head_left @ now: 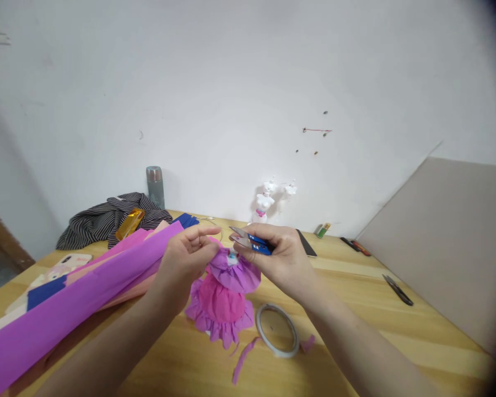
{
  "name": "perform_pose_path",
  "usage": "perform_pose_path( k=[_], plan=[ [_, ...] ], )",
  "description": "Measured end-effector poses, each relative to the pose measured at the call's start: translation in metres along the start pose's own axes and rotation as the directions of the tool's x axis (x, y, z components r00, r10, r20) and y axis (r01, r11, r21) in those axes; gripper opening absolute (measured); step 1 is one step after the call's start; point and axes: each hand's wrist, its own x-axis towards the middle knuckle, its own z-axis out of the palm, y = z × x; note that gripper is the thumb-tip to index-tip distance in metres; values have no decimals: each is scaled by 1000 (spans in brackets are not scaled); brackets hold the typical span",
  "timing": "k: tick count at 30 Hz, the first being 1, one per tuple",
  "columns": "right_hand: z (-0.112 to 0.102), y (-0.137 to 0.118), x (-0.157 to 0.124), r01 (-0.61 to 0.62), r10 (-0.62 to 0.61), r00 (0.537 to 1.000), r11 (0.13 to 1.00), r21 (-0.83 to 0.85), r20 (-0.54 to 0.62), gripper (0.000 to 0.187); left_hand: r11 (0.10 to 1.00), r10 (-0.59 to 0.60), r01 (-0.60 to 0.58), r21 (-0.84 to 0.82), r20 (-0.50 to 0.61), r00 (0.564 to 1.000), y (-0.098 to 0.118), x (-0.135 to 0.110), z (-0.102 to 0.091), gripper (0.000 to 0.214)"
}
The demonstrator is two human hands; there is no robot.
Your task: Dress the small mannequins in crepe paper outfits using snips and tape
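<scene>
In the middle of the head view stands a small figure in a crepe paper dress (223, 300), pink with ruffled purple layers. My left hand (190, 251) is at the dress's upper left edge, its thumb and fingers closed on the paper there; the exact grip is partly hidden. Blue-handled thread snips (256, 243) are in my right hand (283, 253), blades parted and pointing left above the figure's top. The right fingers are close to the upper purple ruffle. A roll of tape (278, 330) lies flat below, beside purple paper scraps (244, 361).
Crepe paper sheets (86, 292) and a phone (68, 263) lie at left. Behind them are a striped cloth (103, 218) and a flask (155, 187). White figurines (265, 201) stand by the wall. Black snips (398, 289) lie at right.
</scene>
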Motion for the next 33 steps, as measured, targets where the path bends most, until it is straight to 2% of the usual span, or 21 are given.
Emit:
perform_pose_path(
  k=[4, 7, 9, 16, 22, 25, 29, 33],
  plan=[
    [1, 1, 0, 14, -14, 1000, 1000, 15, 1, 19, 995, 66, -66, 71, 7, 998, 2, 2, -1, 40],
    [2, -1, 0, 4, -4, 1000, 1000, 18, 15, 22, 998, 5, -9, 64, 63, 998, 6, 3, -3, 44],
    [2, -1, 1, 5, -6, 1000, 1000, 31, 18, 23, 999, -9, 6, 47, 72, 997, 7, 5, -3, 43],
    [1, 1, 0, -10, 9, 1000, 999, 48, 18, 18, 996, 56, -62, 61, 93, 994, 8, 17, -1, 38],
    [1, -4, 2, -45, 43, 999, 995, 86, 34, 16, 996, 84, -81, -35, 128, 988, 9, 22, -8, 31],
    [2, -3, 2, -49, 47, 999, 993, 108, 23, 18, 978, 207, -207, -16, 50, 977, 10, 22, -13, 25],
    [2, 0, 4, -83, 81, 997, 992, 94, 19, 17, 911, 413, -409, 64, -100, 905, 14, 12, -12, 16],
    [2, -1, 11, -129, 129, 992, 991, 37, -2, 22, 859, 509, -494, 137, -120, 852, 18, 2, -10, 14]
  ],
)
